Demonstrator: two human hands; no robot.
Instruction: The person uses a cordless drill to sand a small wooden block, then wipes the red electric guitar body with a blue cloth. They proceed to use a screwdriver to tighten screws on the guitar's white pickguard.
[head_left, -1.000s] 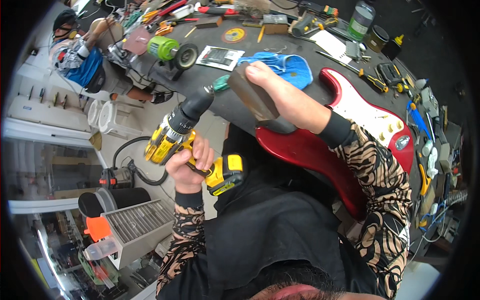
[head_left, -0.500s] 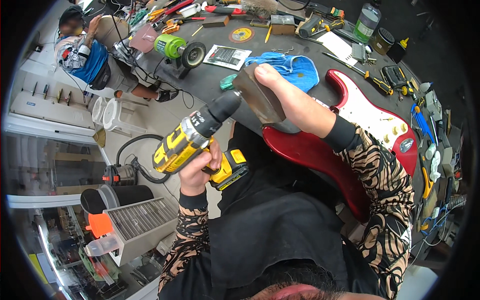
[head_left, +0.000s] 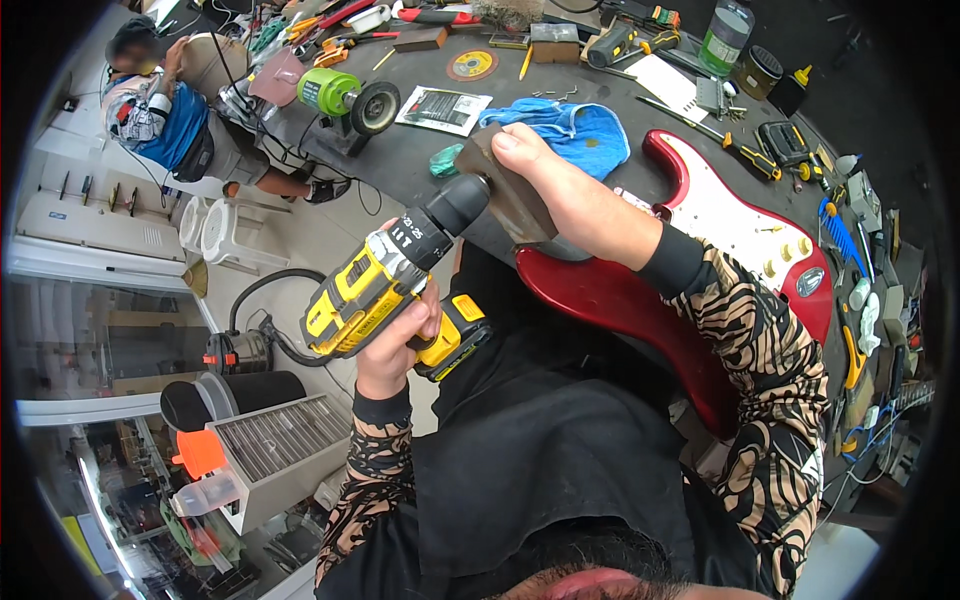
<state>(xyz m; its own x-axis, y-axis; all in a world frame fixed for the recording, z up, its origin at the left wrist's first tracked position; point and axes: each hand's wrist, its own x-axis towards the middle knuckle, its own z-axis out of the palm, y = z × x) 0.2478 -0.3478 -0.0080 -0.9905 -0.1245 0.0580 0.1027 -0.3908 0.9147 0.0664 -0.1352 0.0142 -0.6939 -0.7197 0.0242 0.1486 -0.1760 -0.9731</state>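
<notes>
My left hand (head_left: 400, 335) is wrapped round the grip of a yellow-and-black cordless drill (head_left: 355, 295), whose battery sits toward my body. The drill's black chuck (head_left: 458, 204) points up and right, its nose at the face of a dark brown rectangular block (head_left: 522, 208). Any bit in the chuck is hidden against the block. Gripping that block from its far side is my right hand (head_left: 560, 190), thumb over the top end and other fingers out of sight. Beneath my right forearm lies a red electric guitar body (head_left: 610, 295) with a white pickguard (head_left: 725, 205).
On the dark workbench are a blue cloth (head_left: 590, 140), a silver packet (head_left: 443, 109), a green bench grinder (head_left: 330, 92), a cutting disc (head_left: 471, 65) and a screwdriver (head_left: 750, 155). A person (head_left: 185, 125) is at the upper left. A vacuum (head_left: 240, 350) stands on the floor.
The chuck has come closer to the block, covering the gap where a metal tip showed. The drill has turned slightly, and both hands sit a little further left in view.
</notes>
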